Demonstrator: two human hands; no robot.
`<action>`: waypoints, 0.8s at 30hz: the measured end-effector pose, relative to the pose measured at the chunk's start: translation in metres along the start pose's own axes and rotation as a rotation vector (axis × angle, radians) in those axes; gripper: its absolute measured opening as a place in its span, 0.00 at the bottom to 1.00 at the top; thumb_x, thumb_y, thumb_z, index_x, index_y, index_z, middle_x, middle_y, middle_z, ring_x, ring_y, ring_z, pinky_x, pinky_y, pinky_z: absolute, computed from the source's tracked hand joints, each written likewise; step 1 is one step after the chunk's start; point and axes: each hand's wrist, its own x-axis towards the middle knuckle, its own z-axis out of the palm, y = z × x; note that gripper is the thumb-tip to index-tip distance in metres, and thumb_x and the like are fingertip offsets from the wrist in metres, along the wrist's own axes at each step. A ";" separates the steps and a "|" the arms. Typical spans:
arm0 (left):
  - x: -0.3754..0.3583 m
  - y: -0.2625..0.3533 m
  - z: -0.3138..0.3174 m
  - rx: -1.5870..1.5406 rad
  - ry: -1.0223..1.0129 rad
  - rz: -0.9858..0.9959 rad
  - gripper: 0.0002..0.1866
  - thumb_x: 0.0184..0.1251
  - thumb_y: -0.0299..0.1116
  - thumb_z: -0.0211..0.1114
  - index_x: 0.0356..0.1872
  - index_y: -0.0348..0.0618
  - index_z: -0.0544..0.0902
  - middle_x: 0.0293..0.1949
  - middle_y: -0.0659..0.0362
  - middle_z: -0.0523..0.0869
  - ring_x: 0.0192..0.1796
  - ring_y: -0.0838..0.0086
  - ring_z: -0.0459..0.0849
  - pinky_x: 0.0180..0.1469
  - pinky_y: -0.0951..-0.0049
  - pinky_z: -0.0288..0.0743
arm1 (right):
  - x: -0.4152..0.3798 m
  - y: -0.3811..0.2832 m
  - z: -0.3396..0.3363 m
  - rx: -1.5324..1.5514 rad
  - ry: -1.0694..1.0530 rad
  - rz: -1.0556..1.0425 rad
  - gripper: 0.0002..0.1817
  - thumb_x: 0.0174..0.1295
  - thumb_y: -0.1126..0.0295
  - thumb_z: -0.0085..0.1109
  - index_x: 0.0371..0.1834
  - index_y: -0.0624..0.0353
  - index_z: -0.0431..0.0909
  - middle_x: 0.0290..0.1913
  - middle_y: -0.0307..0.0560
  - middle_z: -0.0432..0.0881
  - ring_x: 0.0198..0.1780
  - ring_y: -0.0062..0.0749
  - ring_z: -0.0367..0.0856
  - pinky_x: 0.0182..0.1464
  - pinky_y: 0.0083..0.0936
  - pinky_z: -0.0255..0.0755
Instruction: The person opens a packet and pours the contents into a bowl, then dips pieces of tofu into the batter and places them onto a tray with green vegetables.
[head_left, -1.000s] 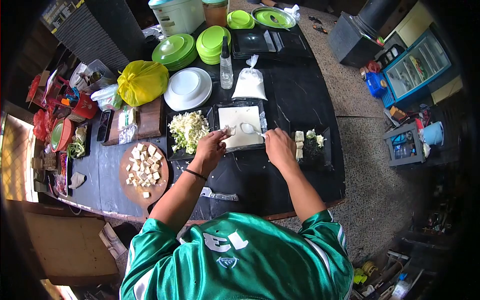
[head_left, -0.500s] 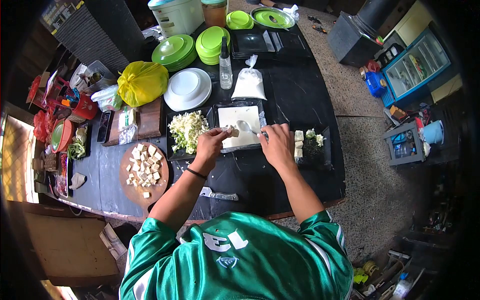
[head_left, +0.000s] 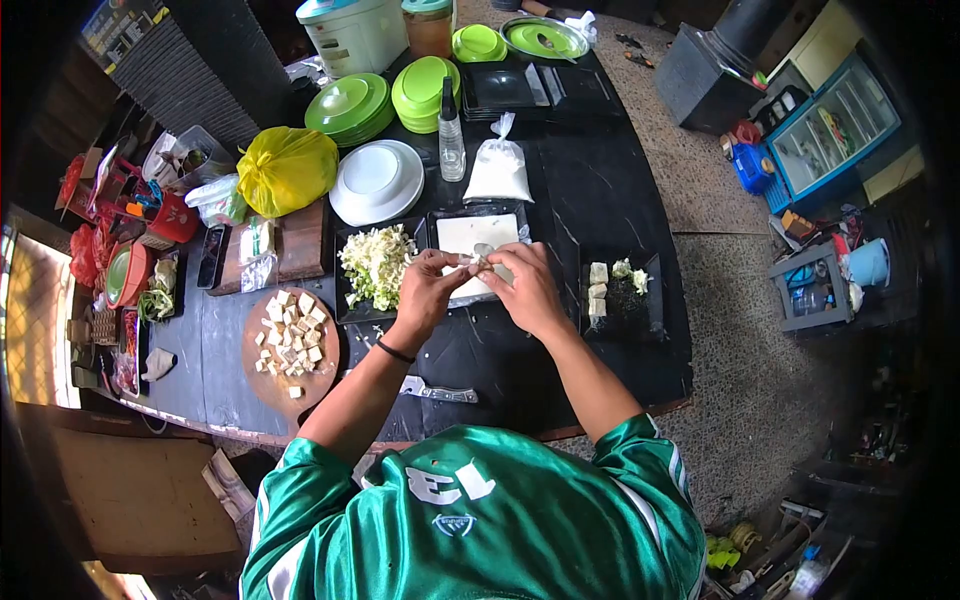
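Observation:
My left hand [head_left: 428, 292] is closed on a tofu piece, mostly hidden by the fingers. My right hand [head_left: 530, 292] grips a spoon [head_left: 484, 249], its bowl close to the left fingertips. Both hands meet over a black tray of white batter [head_left: 478, 233]. To the left, chopped cabbage [head_left: 372, 262] fills another black tray. Cut tofu cubes [head_left: 290, 333] lie on a round wooden board [head_left: 262, 375]. On the right, several tofu pieces [head_left: 598, 290] line the edge of a black tray [head_left: 650, 310], beside small bits of cabbage.
A knife [head_left: 440, 390] lies near the table's front edge. Behind the batter stand a bag of white powder [head_left: 498, 172], a spray bottle [head_left: 451, 150] and white plates [head_left: 376, 180]. Green plates [head_left: 345, 105] and a yellow bag [head_left: 288, 170] are farther back left.
My right hand has moved left with the spoon, up to my left hand. The spoon's bowl now sits by the tofu piece, and the fingertips of both hands are close together.

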 end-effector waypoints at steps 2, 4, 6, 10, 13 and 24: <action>-0.001 0.002 0.000 -0.009 -0.006 -0.003 0.07 0.71 0.32 0.79 0.41 0.38 0.93 0.46 0.60 0.85 0.46 0.78 0.83 0.48 0.77 0.74 | 0.002 0.000 0.001 0.000 -0.021 0.010 0.13 0.65 0.64 0.76 0.46 0.59 0.88 0.51 0.46 0.86 0.56 0.48 0.78 0.62 0.42 0.73; 0.000 0.001 -0.001 -0.036 -0.004 -0.045 0.08 0.70 0.33 0.80 0.42 0.38 0.94 0.43 0.62 0.84 0.43 0.79 0.82 0.46 0.77 0.73 | 0.005 0.001 0.001 -0.001 -0.042 0.021 0.12 0.65 0.65 0.76 0.45 0.59 0.88 0.51 0.46 0.86 0.57 0.47 0.78 0.63 0.42 0.72; -0.002 0.005 -0.003 0.013 -0.011 -0.042 0.10 0.70 0.34 0.80 0.43 0.38 0.93 0.43 0.62 0.84 0.42 0.80 0.81 0.45 0.77 0.72 | 0.006 0.005 0.001 0.011 -0.054 0.002 0.11 0.65 0.65 0.76 0.43 0.59 0.87 0.52 0.45 0.86 0.58 0.47 0.77 0.65 0.42 0.71; -0.004 0.020 -0.007 0.102 -0.049 -0.022 0.13 0.69 0.36 0.82 0.47 0.38 0.93 0.41 0.65 0.82 0.39 0.82 0.77 0.40 0.78 0.69 | 0.011 0.007 -0.001 0.015 -0.067 -0.005 0.10 0.66 0.66 0.75 0.43 0.58 0.86 0.53 0.45 0.85 0.59 0.47 0.76 0.67 0.41 0.70; -0.003 0.020 -0.010 0.058 -0.097 -0.022 0.14 0.69 0.36 0.82 0.48 0.38 0.93 0.42 0.65 0.83 0.40 0.83 0.78 0.40 0.79 0.70 | 0.014 0.007 -0.006 0.045 -0.152 -0.001 0.10 0.66 0.66 0.74 0.45 0.57 0.86 0.54 0.44 0.85 0.60 0.47 0.75 0.68 0.41 0.69; 0.006 0.009 -0.011 -0.019 -0.137 0.048 0.11 0.70 0.33 0.79 0.45 0.36 0.92 0.47 0.62 0.86 0.45 0.79 0.84 0.48 0.77 0.77 | 0.018 0.007 -0.011 0.090 -0.261 0.060 0.14 0.70 0.60 0.73 0.49 0.58 0.86 0.55 0.46 0.85 0.61 0.47 0.74 0.68 0.40 0.70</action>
